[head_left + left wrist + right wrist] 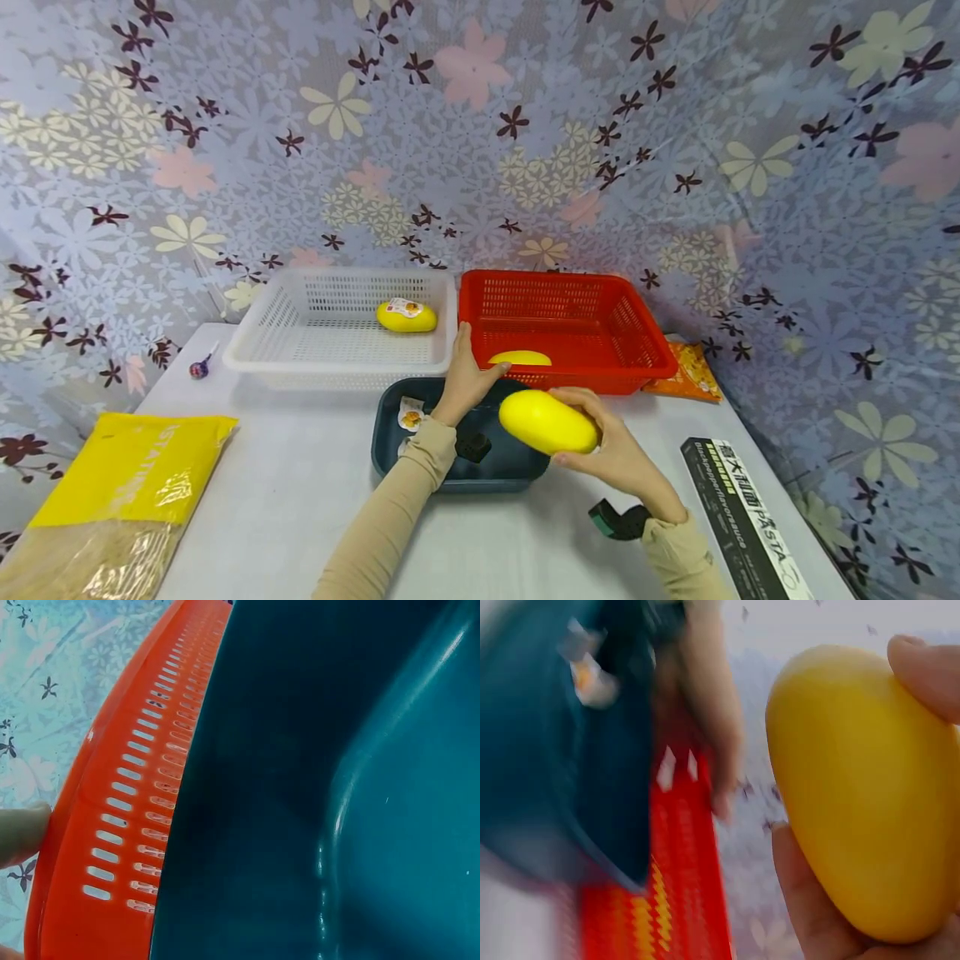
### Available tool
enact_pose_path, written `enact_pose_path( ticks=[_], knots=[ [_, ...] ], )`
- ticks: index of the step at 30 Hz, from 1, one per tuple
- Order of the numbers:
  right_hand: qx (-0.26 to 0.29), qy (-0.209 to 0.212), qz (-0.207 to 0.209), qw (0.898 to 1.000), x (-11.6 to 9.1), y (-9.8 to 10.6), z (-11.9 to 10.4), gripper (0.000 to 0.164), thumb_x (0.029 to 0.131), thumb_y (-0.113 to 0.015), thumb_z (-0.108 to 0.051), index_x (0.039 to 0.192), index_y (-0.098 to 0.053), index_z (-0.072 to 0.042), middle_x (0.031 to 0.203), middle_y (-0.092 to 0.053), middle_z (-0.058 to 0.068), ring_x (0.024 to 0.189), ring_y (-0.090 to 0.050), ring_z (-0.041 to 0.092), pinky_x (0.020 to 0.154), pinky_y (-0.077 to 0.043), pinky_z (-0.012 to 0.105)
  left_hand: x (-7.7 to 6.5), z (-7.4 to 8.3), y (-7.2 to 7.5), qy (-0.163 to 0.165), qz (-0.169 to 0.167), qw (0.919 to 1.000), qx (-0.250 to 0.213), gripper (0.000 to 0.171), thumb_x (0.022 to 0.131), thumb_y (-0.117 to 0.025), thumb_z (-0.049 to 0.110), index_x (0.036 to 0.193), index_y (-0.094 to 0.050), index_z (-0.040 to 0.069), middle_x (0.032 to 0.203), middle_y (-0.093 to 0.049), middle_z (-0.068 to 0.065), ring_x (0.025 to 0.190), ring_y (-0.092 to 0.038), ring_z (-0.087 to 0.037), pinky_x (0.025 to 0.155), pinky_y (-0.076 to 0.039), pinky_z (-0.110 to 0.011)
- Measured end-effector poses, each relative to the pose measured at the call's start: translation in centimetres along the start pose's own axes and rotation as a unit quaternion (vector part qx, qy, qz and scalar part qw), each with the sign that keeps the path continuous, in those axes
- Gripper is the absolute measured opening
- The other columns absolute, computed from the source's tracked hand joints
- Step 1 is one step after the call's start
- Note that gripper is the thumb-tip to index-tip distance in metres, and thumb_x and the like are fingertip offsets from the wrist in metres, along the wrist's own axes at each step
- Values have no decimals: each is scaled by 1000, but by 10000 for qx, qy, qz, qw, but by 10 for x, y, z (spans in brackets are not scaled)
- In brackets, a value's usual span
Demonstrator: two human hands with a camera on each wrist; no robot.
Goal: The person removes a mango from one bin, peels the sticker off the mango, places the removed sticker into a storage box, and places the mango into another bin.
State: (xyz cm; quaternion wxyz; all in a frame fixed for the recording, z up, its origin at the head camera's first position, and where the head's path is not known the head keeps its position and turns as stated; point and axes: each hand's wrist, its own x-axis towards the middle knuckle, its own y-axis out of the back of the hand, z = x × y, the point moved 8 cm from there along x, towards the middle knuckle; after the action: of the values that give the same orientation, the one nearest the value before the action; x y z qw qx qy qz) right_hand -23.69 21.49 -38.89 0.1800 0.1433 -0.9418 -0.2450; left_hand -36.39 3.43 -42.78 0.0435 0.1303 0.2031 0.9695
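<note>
In the head view my right hand (611, 446) grips a smooth yellow mango (547, 422) over the right end of a dark teal tray (487, 485). Thumb and fingers wrap the mango (862, 795) from opposite sides in the right wrist view. My left hand (467, 379) rests on the near-left corner of a red basket (562, 377), its fingers fairly straight. That thumb (22, 834) touches the basket's rim in the left wrist view. Behind the red basket's front wall lies another mango (521, 358), partly hidden.
To the left, a white basket (341, 375) holds a mango (405, 317) with a small white packet on it. Small packets (411, 414) lie in the teal tray. Around stand a yellow bag (127, 492), a lollipop (199, 367), a pasta box (742, 517) and an orange packet (686, 373).
</note>
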Motion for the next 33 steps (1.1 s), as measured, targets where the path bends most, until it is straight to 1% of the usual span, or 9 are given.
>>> enact_pose_path(
  ticks=[4,8,11,16,18,20,25,29,33],
  knots=[
    [70,-206,354,9991,32,29,12,66,84,-75,-13,142,-45,-16,143,-48,8,117,-48,6,97,-41,11,0,-2,-1,24,49,10000,63,93,87,-70,26,154,-11,-2,163,-8,-19,148,-18,-39,117,-24,-55],
    [320,-428,568,9970,66,50,24,64,88,-70,-13,146,-41,-16,147,-43,10,118,-46,19,93,-44,14,-1,-3,-1,44,38,10000,71,93,87,-70,27,154,-12,-2,163,-9,-18,149,-18,-38,117,-24,-55],
    [445,-652,661,9947,87,58,34,65,91,-67,-18,148,-37,-16,149,-40,10,120,-45,27,94,-45,22,-2,-2,-1,38,11,10000,58,93,87,-69,27,154,-11,-2,163,-8,-18,149,-17,-38,118,-24,-55],
    [675,-1058,749,9893,114,63,55,67,92,-65,-24,151,-33,-16,152,-35,12,128,-41,33,106,-40,44,-1,-1,0,13,19,9999,101,92,87,-69,26,153,-12,-3,162,-10,-20,149,-18,-38,118,-23,-54],
    [784,-1250,738,9863,124,63,64,67,93,-65,-25,151,-32,-17,153,-33,13,130,-39,35,108,-38,49,0,-1,0,0,27,9999,114,92,87,-69,26,153,-12,-3,162,-10,-20,149,-18,-37,118,-23,-53],
    [803,-1419,600,9848,136,58,71,68,93,-64,-25,152,-31,-15,153,-32,14,130,-40,37,109,-37,51,0,-2,1,-3,51,10000,75,91,87,-69,25,153,-13,-3,162,-10,-21,148,-19,-38,118,-24,-54],
    [537,-1654,-38,9848,164,36,81,69,93,-64,-27,152,-31,-12,154,-31,16,130,-42,38,110,-37,53,-1,-4,3,9,72,10000,5,91,87,-69,24,153,-13,-3,162,-10,-21,148,-20,-40,117,-25,-56],
    [295,-1765,-321,9833,177,20,86,66,93,-64,-24,151,-33,-12,154,-32,17,129,-44,38,110,-38,52,-1,-4,1,6,5,10000,18,91,88,-68,26,154,-12,-2,162,-9,-20,147,-20,-40,117,-25,-56],
    [78,-1918,-504,9801,184,10,93,65,92,-64,-20,150,-35,-9,153,-33,20,127,-44,40,110,-38,51,0,-3,0,-2,-48,10000,55,91,89,-68,26,154,-11,-1,162,-9,-20,147,-21,-41,116,-26,-56]
  ],
)
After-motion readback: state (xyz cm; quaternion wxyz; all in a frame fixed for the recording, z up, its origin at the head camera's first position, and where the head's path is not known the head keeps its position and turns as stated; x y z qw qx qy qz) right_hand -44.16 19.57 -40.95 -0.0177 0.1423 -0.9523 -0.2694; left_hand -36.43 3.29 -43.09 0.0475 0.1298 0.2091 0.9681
